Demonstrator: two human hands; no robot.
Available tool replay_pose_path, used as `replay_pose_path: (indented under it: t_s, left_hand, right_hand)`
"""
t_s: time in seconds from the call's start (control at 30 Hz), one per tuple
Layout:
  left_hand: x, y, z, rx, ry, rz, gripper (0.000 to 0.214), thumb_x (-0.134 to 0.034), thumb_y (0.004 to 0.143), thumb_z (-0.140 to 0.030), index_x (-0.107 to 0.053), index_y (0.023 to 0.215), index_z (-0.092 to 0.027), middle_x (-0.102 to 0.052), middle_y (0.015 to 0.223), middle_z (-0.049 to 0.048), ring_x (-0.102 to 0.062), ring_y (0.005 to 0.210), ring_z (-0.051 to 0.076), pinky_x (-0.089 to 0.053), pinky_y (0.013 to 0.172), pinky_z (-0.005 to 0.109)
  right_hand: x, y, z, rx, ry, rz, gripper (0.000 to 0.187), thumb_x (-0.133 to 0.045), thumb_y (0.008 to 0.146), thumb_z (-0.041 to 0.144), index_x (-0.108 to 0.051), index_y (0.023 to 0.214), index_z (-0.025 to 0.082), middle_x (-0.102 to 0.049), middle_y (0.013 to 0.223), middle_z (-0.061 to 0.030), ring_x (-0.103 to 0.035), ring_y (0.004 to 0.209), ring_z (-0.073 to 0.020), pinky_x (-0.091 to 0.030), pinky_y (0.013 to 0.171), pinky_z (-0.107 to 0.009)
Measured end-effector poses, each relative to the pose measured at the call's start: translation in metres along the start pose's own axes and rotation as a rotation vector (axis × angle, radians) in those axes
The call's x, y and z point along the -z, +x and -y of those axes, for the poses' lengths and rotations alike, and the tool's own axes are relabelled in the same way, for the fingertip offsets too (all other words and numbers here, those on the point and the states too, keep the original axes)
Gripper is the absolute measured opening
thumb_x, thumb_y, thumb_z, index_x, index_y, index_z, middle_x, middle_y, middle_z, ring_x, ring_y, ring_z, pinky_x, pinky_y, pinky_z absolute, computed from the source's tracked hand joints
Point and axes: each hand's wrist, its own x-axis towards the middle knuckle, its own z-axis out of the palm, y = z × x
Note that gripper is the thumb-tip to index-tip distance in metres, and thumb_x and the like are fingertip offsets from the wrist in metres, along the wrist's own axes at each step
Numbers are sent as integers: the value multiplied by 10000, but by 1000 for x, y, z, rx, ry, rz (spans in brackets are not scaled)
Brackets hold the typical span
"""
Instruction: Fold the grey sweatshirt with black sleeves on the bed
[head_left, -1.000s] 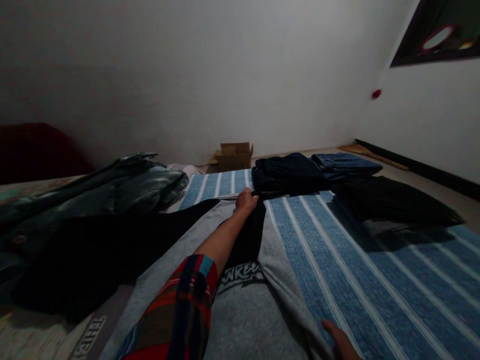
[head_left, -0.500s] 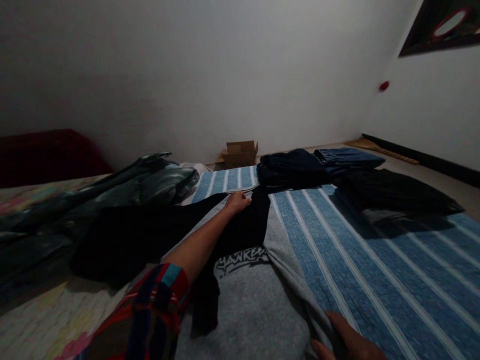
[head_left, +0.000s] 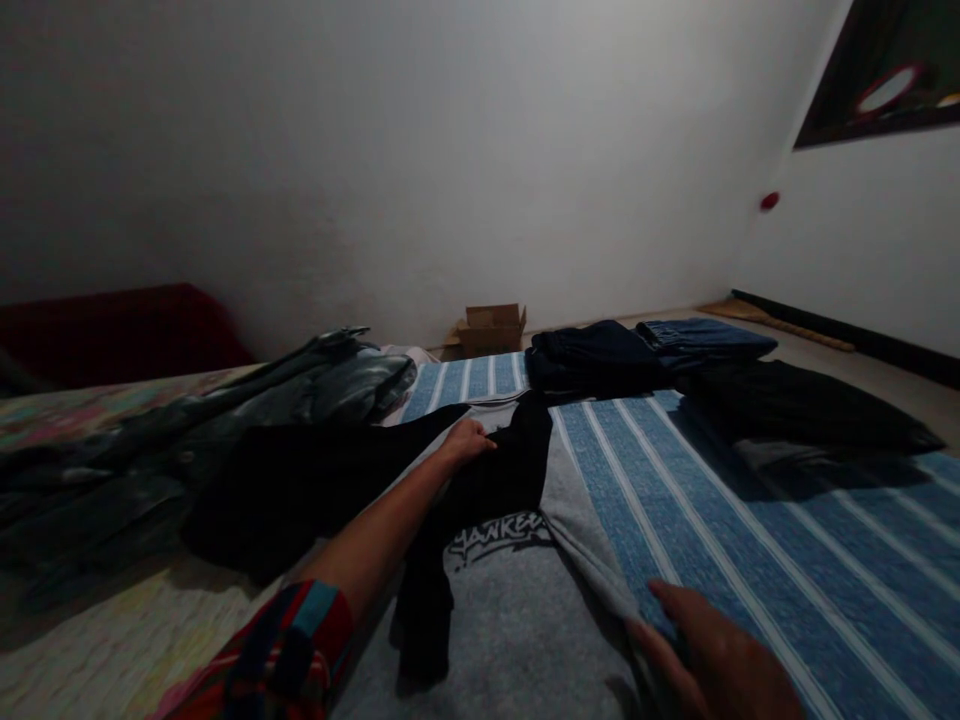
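Observation:
A grey sweatshirt (head_left: 510, 610) with black lettering lies spread on the blue striped sheet (head_left: 750, 530). A black cloth (head_left: 495, 480) is draped over the sweatshirt's upper part. My left hand (head_left: 466, 440) reaches far forward and its fingers are closed on the top edge of the black cloth. My right hand (head_left: 712, 655) rests flat near the bottom right, fingers stretched out on the sweatshirt's right edge. My left sleeve (head_left: 277, 660) is red and blue plaid.
A heap of dark clothes (head_left: 247, 430) lies to the left. Folded jeans and dark garments (head_left: 652, 350) are stacked at the far right of the sheet. A cardboard box (head_left: 491, 328) stands by the wall. A dark red object sits at the far left.
My left hand has pulled back toward me with the black cloth. My right hand has come further into view along the sweatshirt's right edge. The camera view has shifted slightly.

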Motion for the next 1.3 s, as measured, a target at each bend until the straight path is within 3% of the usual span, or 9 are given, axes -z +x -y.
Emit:
replay_pose_path:
  t_s: [0.17,0.3,0.43,0.57,0.73,0.93,1.07,1.2,1.3]
  left_hand:
    - [1,-1,4,-1,-52,11,243,-679,583,-165,-475,454,-193,-449,426,-51,-489,469,144,-321,461,239]
    - [1,-3,7,-25,-93,27,204,-647,590,-139,-485,477,-188,-440,432,-66,-466,462,121,-306,445,220]
    - [8,-7,10,-59,-137,37,189,-633,599,-121,-484,503,-185,-457,468,-73,-487,498,111,-323,463,204]
    - [20,-5,17,-40,-174,12,115,-621,631,-116,-535,611,-189,-553,571,-66,-558,586,123,-383,528,201]
    - [25,-3,30,46,-151,-51,122,-660,621,-148,-567,688,-190,-560,570,-51,-593,621,158,-386,531,217]
    - [34,-32,31,156,-449,310,433,-703,643,-492,-653,916,-160,-704,826,44,-660,817,254,-496,682,310]
    - [42,-47,33,235,-639,445,477,-773,548,-363,-650,955,-145,-720,850,63,-671,792,252,-514,715,342]
    - [45,-45,40,282,-545,385,342,-711,533,-270,-653,842,-137,-701,704,37,-656,646,224,-513,622,326]
    - [45,-41,38,220,-115,276,141,-628,621,-255,-630,718,-152,-674,653,20,-652,645,219,-499,592,297]
  right_hand:
    - [8,125,32,281,-134,93,277,-373,917,239,-609,1050,182,-628,1086,-112,-591,966,-221,-456,803,-330]
    - [-33,223,42,333,-137,181,331,-389,925,207,-526,1223,163,-507,1316,-113,-463,1194,-215,-358,961,-334]
    - [-77,273,34,296,-138,203,418,-328,963,276,-419,1346,137,-424,1414,-136,-330,1322,-237,-294,1028,-384]
    - [-101,280,23,253,-143,233,541,-322,965,406,-318,1419,113,-309,1487,-154,-215,1382,-267,-205,1078,-444]
    - [-107,277,19,215,-153,244,623,-279,956,489,-262,1449,109,-206,1529,-147,-142,1404,-272,-154,1097,-464]
    - [-106,282,19,190,-161,276,639,-297,939,510,-275,1450,127,-205,1533,-127,-137,1405,-271,-155,1101,-458]
    - [-105,283,18,176,-155,293,647,-286,934,522,-271,1452,134,-201,1534,-125,-144,1403,-277,-165,1096,-472]
    - [-103,284,20,177,-156,309,650,-297,930,524,-283,1446,129,-217,1528,-130,-157,1397,-288,-181,1088,-482]
    - [-101,284,22,174,-157,311,640,-318,928,517,-299,1437,129,-226,1524,-140,-172,1390,-301,-199,1074,-501]
